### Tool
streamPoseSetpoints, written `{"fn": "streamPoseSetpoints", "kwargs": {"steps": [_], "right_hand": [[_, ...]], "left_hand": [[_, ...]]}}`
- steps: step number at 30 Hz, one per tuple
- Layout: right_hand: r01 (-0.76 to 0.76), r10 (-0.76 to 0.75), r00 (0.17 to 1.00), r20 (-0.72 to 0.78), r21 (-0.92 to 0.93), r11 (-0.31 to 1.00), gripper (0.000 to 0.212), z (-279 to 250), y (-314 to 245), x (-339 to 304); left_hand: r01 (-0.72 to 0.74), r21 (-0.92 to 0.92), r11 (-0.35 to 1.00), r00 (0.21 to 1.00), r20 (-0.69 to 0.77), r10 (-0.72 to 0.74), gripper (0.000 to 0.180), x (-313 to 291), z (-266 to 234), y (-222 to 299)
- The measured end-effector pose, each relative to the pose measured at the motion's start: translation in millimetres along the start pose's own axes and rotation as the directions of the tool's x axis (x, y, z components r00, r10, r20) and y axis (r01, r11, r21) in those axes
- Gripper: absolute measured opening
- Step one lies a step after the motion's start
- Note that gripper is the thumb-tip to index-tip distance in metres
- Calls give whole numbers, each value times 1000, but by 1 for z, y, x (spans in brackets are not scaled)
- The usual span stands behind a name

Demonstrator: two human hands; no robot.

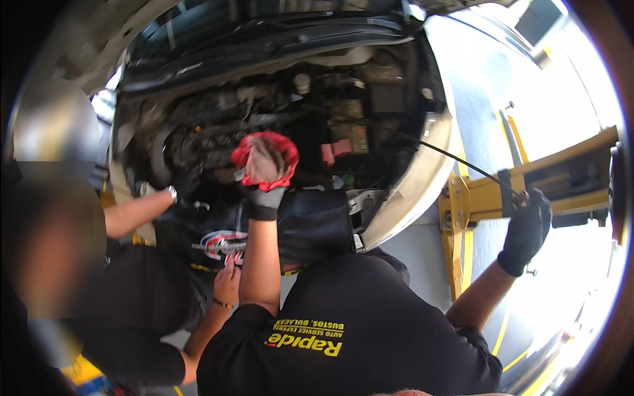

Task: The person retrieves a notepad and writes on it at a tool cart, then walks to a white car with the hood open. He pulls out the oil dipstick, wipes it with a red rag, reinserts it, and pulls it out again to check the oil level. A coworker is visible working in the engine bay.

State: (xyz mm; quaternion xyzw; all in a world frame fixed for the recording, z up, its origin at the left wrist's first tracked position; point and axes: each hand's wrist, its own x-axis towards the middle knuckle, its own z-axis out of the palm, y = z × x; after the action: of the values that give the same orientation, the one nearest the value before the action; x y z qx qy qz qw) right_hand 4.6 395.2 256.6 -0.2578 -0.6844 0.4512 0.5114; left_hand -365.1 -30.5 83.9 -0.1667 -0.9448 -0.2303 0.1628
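My left hand [267,200], in a grey and black glove, holds a crumpled red rag [265,162] with a paler greyish middle above the front of the open engine bay [218,142]. The rag hides most of its fingers. Out to the right, my right hand [527,228] in a dark glove is closed round the end of a long thin dark rod [462,160]. That rod slants up and left over the white fender into the engine bay; its far end is lost among the dark parts.
A black cover [310,221] drapes the car's front edge. At left a co-worker reaches a gloved hand [189,187] into the bay; their bare hand [226,282] rests by the cover. A pink-red piece [337,151] lies near the battery. A yellow lift arm [561,173] stands at right.
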Motion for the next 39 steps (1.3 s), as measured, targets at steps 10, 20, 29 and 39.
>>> {"fn": "streamPoseSetpoints", "kwargs": {"steps": [10, 20, 29, 39], "right_hand": [[441, -336, 887, 317, -796, 414, 18, 45, -6, 15], [607, -313, 792, 523, -628, 486, 20, 45, 29, 35], [98, -72, 908, 412, -43, 994, 35, 6, 66, 75], [48, -45, 999, 19, -209, 977, 28, 33, 11, 49]], "left_hand": [[-106, -421, 901, 981, -195, 24, 78, -65, 5, -54], [-53, -816, 575, 953, -213, -214, 72, -104, -18, -45], [5, -601, -800, 1000, -16, 18, 57, -125, -25, -31], [94, -110, -989, 996, 15, 93, 66, -128, -71, 34]]}}
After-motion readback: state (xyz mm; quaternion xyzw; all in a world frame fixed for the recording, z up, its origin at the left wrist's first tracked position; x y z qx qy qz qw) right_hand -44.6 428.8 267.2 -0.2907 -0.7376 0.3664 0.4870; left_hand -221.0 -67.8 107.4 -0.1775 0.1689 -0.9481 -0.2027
